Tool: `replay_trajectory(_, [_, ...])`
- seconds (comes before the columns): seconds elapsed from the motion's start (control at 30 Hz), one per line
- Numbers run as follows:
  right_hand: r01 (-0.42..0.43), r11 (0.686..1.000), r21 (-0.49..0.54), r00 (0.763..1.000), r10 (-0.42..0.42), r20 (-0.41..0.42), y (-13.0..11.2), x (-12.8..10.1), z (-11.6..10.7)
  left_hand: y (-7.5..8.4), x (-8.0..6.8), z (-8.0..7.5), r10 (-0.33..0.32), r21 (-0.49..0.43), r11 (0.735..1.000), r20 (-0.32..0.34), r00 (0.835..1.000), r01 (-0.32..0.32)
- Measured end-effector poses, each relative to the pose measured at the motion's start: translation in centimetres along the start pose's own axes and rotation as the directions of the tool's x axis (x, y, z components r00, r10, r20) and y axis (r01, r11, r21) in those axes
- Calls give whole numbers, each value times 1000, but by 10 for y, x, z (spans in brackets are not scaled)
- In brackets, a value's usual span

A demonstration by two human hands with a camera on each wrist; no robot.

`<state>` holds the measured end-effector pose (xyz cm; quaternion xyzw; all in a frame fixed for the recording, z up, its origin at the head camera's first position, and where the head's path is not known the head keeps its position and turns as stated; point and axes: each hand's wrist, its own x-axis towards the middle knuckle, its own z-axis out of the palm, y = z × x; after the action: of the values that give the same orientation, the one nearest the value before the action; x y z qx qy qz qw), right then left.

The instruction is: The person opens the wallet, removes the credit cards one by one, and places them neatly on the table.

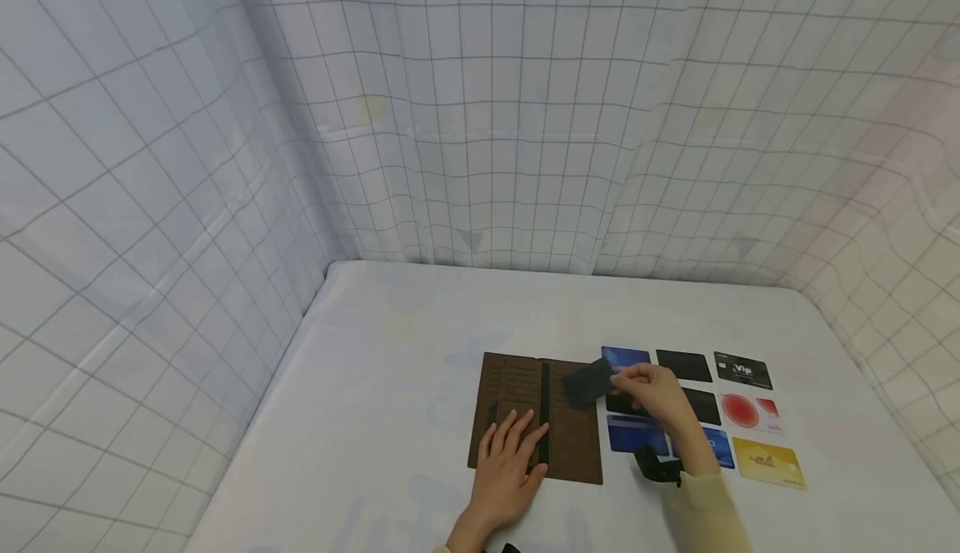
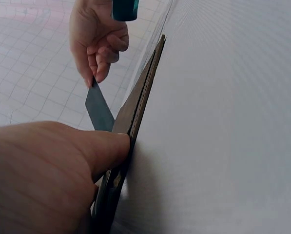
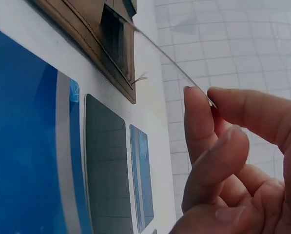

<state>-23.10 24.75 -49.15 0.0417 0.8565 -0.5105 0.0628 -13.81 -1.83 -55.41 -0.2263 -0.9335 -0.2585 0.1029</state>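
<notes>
A brown wallet [image 1: 576, 455] lies unfolded on the white table, with card slots on its left half and a dark strap down the middle. My left hand [image 1: 505, 471] rests on the lower part of its left half, fingers spread. Between thumb and finger, my right hand [image 1: 660, 395] pinches a dark card [image 1: 588, 384] by one edge. The card is tilted over the wallet's right half. In the right wrist view the card [image 3: 172, 61] appears edge-on, its far end at a dark opening in the wallet [image 3: 94, 46]; how far in it reaches I cannot tell.
Rows of cards lie right of the wallet: blue ones [image 1: 637, 436], black ones [image 1: 684, 365], a black Vip card [image 1: 742, 370], a white card with a red disc [image 1: 752, 412] and a yellow one [image 1: 769, 462]. Grid-patterned curtains [image 1: 480, 120] hang behind and at both sides.
</notes>
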Motion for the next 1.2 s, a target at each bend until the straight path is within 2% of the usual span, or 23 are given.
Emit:
replay_trajectory(0.33, [-99,988,119,986,113,-119,10,-36,-13,1,3,-4,5,-13,1000,-26,1000,-6])
replay_trajectory(0.57, [-200,961,190,967,224,-119,21,-69,-17,3,3,-6,6,-28,1000,-21,1000,-6])
replay_trajectory(0.8, [-310,930,198,938,333,-95,40,-99,-17,3,3,-7,-17,-39,999,9,1000,17])
replay_trajectory(0.97, [-391,901,186,912,407,-55,52,-111,-17,2,3,-6,-8,-42,999,0,1000,8])
replay_trajectory(1.2, [-404,912,72,912,408,-55,61,-124,-13,2,3,-4,-1,-31,1000,-7,1000,1])
